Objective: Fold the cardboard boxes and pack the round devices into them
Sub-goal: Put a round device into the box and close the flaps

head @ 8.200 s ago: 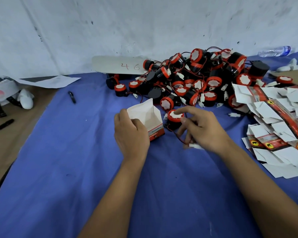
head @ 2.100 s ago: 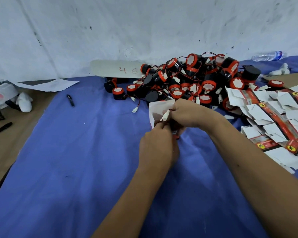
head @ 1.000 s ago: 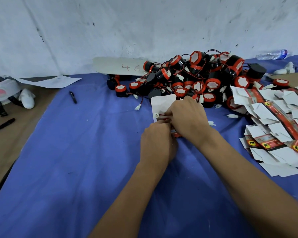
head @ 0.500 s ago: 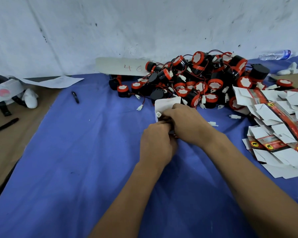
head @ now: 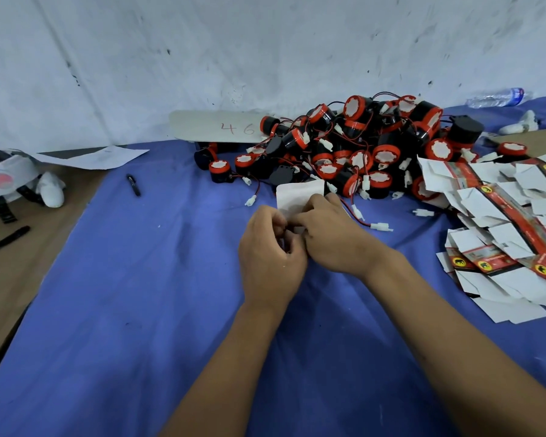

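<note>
A small cardboard box sits between both hands at the table's middle, its white top flap standing up behind my fingers. My left hand grips the box from the near left. My right hand covers its right side, fingers curled over the opening. The box body and whatever is inside are hidden by my hands. A heap of round black devices with red rims and red wires lies just behind. Flat unfolded boxes, white with red and black print, are spread at the right.
Blue cloth covers the table. A black pen lies at the left; a loose white connector rests right of my hands. A board marked 46 leans at the wall. A plastic bottle lies far right.
Both hands stayed closed around the box. The white connector that stuck out by the flap is no longer seen there, and my fingers have pressed closer over the opening.
</note>
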Available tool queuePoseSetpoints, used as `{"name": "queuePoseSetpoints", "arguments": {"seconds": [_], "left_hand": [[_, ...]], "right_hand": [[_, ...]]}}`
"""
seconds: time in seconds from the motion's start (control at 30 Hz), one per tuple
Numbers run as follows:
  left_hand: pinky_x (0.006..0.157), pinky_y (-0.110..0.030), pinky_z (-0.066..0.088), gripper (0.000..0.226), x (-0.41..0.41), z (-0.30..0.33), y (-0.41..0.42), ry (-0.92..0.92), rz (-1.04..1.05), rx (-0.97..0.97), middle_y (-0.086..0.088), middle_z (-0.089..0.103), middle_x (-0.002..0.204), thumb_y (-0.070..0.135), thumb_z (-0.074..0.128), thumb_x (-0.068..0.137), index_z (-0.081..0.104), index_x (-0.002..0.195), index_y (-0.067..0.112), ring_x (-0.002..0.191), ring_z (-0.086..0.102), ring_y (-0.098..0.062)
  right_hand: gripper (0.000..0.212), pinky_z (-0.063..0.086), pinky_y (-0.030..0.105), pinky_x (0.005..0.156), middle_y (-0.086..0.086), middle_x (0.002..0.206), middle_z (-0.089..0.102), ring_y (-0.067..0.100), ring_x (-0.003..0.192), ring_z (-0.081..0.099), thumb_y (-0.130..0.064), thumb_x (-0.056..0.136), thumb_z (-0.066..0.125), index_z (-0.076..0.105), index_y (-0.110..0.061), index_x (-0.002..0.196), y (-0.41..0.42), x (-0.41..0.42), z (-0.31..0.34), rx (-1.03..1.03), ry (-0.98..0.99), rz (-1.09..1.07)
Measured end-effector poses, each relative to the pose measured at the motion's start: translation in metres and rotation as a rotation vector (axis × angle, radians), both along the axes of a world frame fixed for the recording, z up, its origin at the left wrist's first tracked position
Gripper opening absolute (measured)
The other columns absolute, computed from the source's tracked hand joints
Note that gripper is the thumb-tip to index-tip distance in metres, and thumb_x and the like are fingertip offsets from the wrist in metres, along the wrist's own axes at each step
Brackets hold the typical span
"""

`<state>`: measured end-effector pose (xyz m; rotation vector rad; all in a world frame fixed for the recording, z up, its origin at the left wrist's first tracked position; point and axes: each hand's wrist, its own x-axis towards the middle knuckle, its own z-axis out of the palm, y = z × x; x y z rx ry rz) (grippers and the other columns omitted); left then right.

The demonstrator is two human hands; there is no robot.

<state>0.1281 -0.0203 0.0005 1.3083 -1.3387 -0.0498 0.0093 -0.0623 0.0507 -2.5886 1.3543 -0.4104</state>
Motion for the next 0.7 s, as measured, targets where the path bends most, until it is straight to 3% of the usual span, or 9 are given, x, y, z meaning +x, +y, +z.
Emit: {"name": "queuePoseSetpoints", "arguments": {"seconds": [0.07,0.13,0.2,0.27,0.43,0.53,0.63,0.7], "left_hand": [[0.058,-0.035,0.045,0.024,0.003,-0.001,-0.003,0.065,-0.046,0.013,0.004,0.052,0.067,0.003,0.064,0.079,0.051,0.094,0.017,0.062,0.051,-0.018],[0.058,-0.043,0.047,0.032,0.007,-0.002,-0.006,0.110,-0.086,0.034,-0.002,0.050,0.064,-0.002,0.066,0.083,0.050,0.099,0.020,0.060,0.050,-0.021],[0.055,-0.047,0.048,0.031,0.009,-0.001,-0.007,0.140,-0.111,0.039,-0.002,0.052,0.068,0.000,0.067,0.089,0.048,0.100,0.023,0.059,0.051,-0.022],[0.053,-0.046,0.047,0.031,0.012,-0.002,-0.010,0.140,-0.117,0.046,-0.001,0.053,0.070,0.003,0.068,0.090,0.047,0.098,0.024,0.059,0.051,-0.021],[0.052,-0.035,0.043,0.032,0.016,-0.007,-0.013,0.196,-0.163,0.103,-0.003,0.052,0.066,0.000,0.069,0.085,0.050,0.103,0.017,0.056,0.045,-0.010],[0.058,-0.032,0.049,0.040,0.022,-0.008,-0.016,0.228,-0.157,0.153,0.006,0.059,0.091,0.009,0.077,0.084,0.054,0.116,0.019,0.064,0.050,-0.014],[0.071,-0.037,0.058,0.058,0.028,-0.008,-0.020,0.305,-0.192,0.301,0.008,0.061,0.125,0.012,0.078,0.087,0.053,0.138,0.023,0.068,0.053,-0.017],[0.080,-0.042,0.062,0.059,0.029,-0.007,-0.020,0.340,-0.263,0.343,0.009,0.064,0.131,0.009,0.075,0.089,0.054,0.143,0.021,0.075,0.062,-0.028]], "right_hand": [[0.034,0.026,0.028,0.093,0.003,0.096,0.055,0.020,0.104,0.037,-0.017,0.104,0.041,0.075,-0.020,0.107,0.000,0.001,0.002,0.029,-0.022,-0.018],[0.039,0.029,0.031,0.094,0.006,0.092,0.057,0.021,0.105,0.041,-0.025,0.107,0.041,0.071,-0.018,0.082,-0.003,0.003,0.005,0.072,-0.061,-0.042],[0.053,0.032,0.036,0.084,0.007,0.081,0.051,0.020,0.089,0.043,-0.039,0.107,0.043,0.053,-0.022,0.057,-0.003,0.007,0.009,0.142,-0.182,-0.073],[0.061,0.028,0.035,0.073,0.006,0.066,0.042,0.018,0.070,0.035,-0.045,0.105,0.047,0.044,-0.020,0.050,-0.005,0.011,0.012,0.159,-0.231,-0.086],[0.053,0.028,0.035,0.057,0.008,0.053,0.040,0.018,0.053,0.032,-0.032,0.099,0.065,0.054,-0.004,0.056,-0.008,0.011,0.013,0.171,-0.307,-0.077],[0.045,0.032,0.035,0.056,0.015,0.056,0.052,0.020,0.054,0.038,-0.033,0.095,0.071,0.068,0.001,0.066,-0.009,0.007,0.006,0.151,-0.387,-0.050],[0.020,0.042,0.033,0.075,-0.007,0.068,0.063,0.011,0.077,0.052,-0.035,0.087,0.080,0.083,-0.017,0.081,-0.007,0.002,-0.005,-0.003,-0.493,-0.044],[0.013,0.040,0.031,0.082,-0.007,0.084,0.056,0.011,0.094,0.046,-0.037,0.087,0.080,0.084,-0.025,0.089,-0.005,0.002,-0.009,-0.088,-0.494,-0.044]]}}
